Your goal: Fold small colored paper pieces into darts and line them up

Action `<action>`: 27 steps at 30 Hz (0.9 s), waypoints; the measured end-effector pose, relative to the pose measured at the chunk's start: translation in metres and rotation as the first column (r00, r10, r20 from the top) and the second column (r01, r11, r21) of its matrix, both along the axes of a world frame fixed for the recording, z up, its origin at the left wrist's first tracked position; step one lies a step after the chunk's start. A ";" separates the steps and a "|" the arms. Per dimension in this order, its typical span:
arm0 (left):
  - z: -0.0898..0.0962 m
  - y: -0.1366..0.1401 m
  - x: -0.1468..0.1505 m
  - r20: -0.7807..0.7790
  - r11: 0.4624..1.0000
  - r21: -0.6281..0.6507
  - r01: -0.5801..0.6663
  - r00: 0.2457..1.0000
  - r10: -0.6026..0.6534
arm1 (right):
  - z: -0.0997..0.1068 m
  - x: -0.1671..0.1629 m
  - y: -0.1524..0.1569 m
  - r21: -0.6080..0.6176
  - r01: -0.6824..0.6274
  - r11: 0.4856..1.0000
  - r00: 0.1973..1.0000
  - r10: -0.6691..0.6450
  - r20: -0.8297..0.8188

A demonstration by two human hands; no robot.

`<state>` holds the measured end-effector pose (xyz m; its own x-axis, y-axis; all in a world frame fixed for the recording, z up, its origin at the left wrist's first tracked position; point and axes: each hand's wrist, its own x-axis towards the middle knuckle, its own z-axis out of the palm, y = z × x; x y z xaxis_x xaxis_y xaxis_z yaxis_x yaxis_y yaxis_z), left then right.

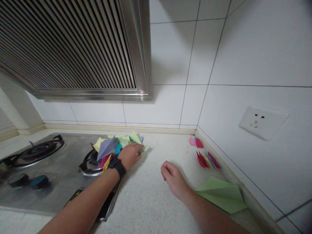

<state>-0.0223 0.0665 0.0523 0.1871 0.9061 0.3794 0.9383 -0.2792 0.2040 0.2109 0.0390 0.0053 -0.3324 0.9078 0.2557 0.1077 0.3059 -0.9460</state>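
Folded papers (106, 150) lie heaped at eight o'clock, over the right burner (89, 171) of the stove (65, 182). At seven, the left hand (131, 154) touches the heap's edge; whether its fingers pinch a sheet, I cannot tell. At five, the right hand (173, 180) curls narrow. Yellow markings (77, 193) at the stove's front are too blurred to read.

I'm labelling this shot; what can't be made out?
Head view:
Left hand: its back hides the grip.
Right hand: curled, hiding its palm.
Right burner: folded papers cover part.
Black strip with yellow marks: left forearm covers part.
Range hood: cut off by top and left edges.
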 end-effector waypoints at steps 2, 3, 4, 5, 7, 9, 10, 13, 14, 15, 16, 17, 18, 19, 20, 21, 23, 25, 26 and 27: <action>-0.005 -0.005 0.019 0.285 0.995 -0.045 0.090 0.956 -0.074 | -0.001 0.000 0.005 -0.030 0.086 0.996 0.992 -0.089 -0.092; -0.007 -0.008 0.028 0.408 0.988 -0.069 0.140 0.907 -0.100 | -0.002 -0.001 0.007 -0.061 0.122 0.991 0.983 -0.129 -0.133; -0.010 -0.011 0.036 0.510 0.980 -0.084 0.181 0.853 -0.113 | -0.003 -0.001 0.009 -0.096 0.146 0.985 0.973 -0.160 -0.167; -0.013 -0.013 0.043 0.589 0.972 -0.091 0.215 0.799 -0.121 | -0.003 -0.001 0.011 -0.130 0.157 0.979 0.965 -0.180 -0.191; -0.018 -0.018 0.053 0.701 0.959 -0.096 0.265 0.703 -0.124 | -0.004 -0.002 0.011 -0.162 0.144 0.976 0.962 -0.177 -0.208; -0.022 -0.022 0.059 0.773 0.942 -0.105 0.320 0.622 -0.125 | -0.003 -0.002 0.010 -0.149 0.094 0.984 0.973 -0.122 -0.195; -0.024 -0.023 0.061 0.800 0.927 -0.110 0.359 0.585 -0.131 | -0.002 -0.003 0.009 -0.133 0.065 0.989 0.979 -0.090 -0.185; -0.026 -0.026 0.064 0.864 0.857 -0.116 0.501 0.476 -0.161 | -0.001 -0.003 0.006 -0.108 0.014 0.994 0.986 -0.031 -0.163; -0.026 -0.027 0.065 0.881 0.834 -0.115 0.540 0.444 -0.166 | -0.001 -0.003 0.005 -0.105 0.014 0.994 0.987 -0.031 -0.158; -0.026 -0.028 0.066 0.896 0.816 -0.113 0.568 0.414 -0.164 | -0.001 -0.003 0.005 -0.101 0.020 0.995 0.988 -0.035 -0.152; -0.026 -0.028 0.066 0.908 0.802 -0.112 0.586 0.389 -0.157 | -0.001 -0.004 0.004 -0.096 0.027 0.995 0.989 -0.041 -0.144; -0.025 -0.028 0.066 0.916 0.793 -0.112 0.599 0.372 -0.151 | -0.002 -0.004 0.004 -0.089 0.037 0.995 0.990 -0.049 -0.135; -0.025 -0.029 0.066 0.921 0.787 -0.113 0.606 0.361 -0.145 | -0.002 -0.004 0.005 -0.081 0.050 0.995 0.990 -0.060 -0.126; -0.025 -0.029 0.066 0.923 0.783 -0.116 0.611 0.357 -0.142 | -0.003 -0.004 0.005 -0.074 0.062 0.995 0.991 -0.071 -0.117; -0.025 -0.029 0.066 0.922 0.783 -0.121 0.611 0.360 -0.139 | -0.003 -0.004 0.005 -0.069 0.073 0.995 0.991 -0.080 -0.106; -0.025 -0.029 0.065 0.919 0.786 -0.129 0.605 0.370 -0.134 | -0.004 -0.004 0.006 -0.068 0.081 0.994 0.992 -0.087 -0.096; -0.024 -0.030 0.064 0.913 0.796 -0.153 0.586 0.391 -0.112 | -0.004 -0.004 0.007 -0.070 0.092 0.993 0.991 -0.098 -0.092; -0.024 -0.030 0.064 0.914 0.796 -0.177 0.579 0.397 -0.086 | -0.004 -0.003 0.008 -0.078 0.094 0.992 0.989 -0.103 -0.110; -0.024 -0.030 0.064 0.917 0.793 -0.183 0.581 0.393 -0.076 | -0.004 -0.003 0.008 -0.083 0.095 0.992 0.987 -0.105 -0.121; -0.023 -0.030 0.064 0.920 0.792 -0.182 0.583 0.385 -0.071 | -0.004 -0.003 0.008 -0.087 0.096 0.992 0.986 -0.106 -0.130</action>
<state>0.0416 0.0362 0.0288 0.3288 0.9342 0.1382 0.0522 -0.1640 0.9851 0.2076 0.0471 0.0015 -0.2057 0.9543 0.2169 0.0052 0.2227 -0.9749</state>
